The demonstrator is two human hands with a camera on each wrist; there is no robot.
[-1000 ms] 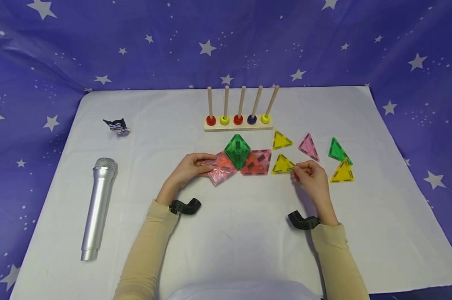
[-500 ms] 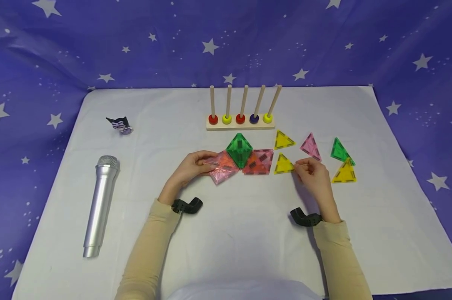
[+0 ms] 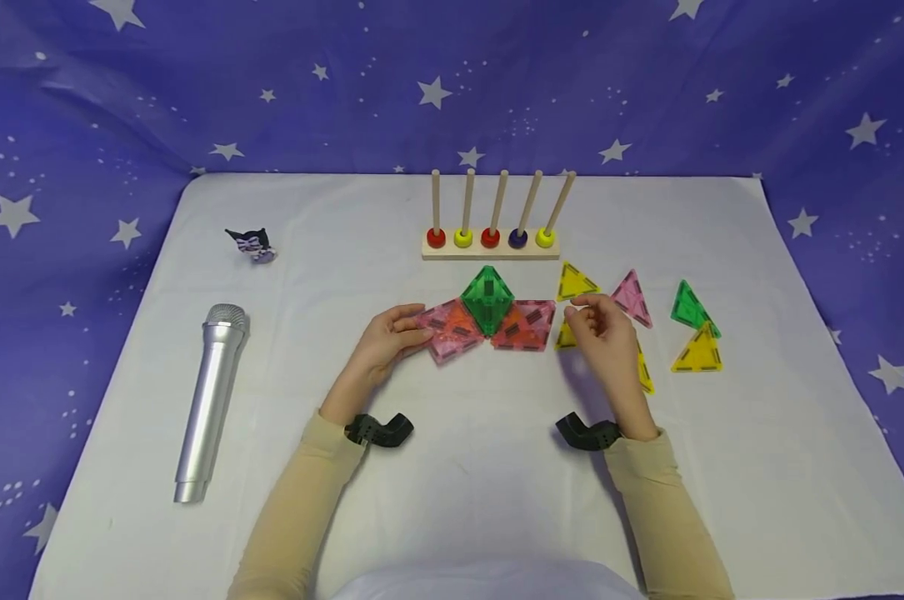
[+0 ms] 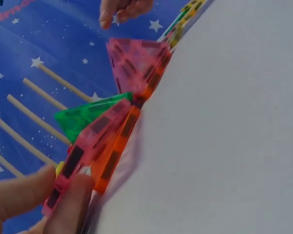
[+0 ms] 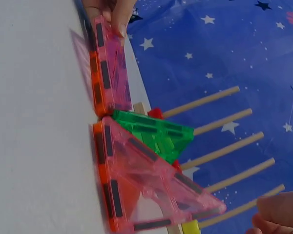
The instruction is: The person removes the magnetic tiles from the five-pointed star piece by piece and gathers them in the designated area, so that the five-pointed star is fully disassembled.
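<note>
A green peaked tile piece (image 3: 487, 298) stands between two pink-orange tile pieces on the white cloth (image 3: 459, 500). My left hand (image 3: 422, 323) pinches the left pink-orange piece (image 3: 452, 329) at its outer edge; in the left wrist view thumb and finger (image 4: 63, 195) clamp it (image 4: 112, 136). My right hand (image 3: 577, 312) is just right of the right pink-orange piece (image 3: 525, 323), fingers curled over a yellow triangle tile (image 3: 566, 337) whose edges peek out on both sides. The right wrist view shows that pink piece (image 5: 151, 180) and the green one (image 5: 156, 134).
A wooden rack of five pegs (image 3: 491, 242) stands behind the tiles. Loose triangles lie to the right: yellow (image 3: 575, 282), pink (image 3: 631, 297), green (image 3: 690, 307), yellow (image 3: 697, 352). A silver microphone (image 3: 212, 400) and a small dark figure (image 3: 252, 243) lie at the left.
My right hand has moved left and up towards the tile pieces, now covering most of the yellow triangle it pinched by a corner. My left hand keeps its hold.
</note>
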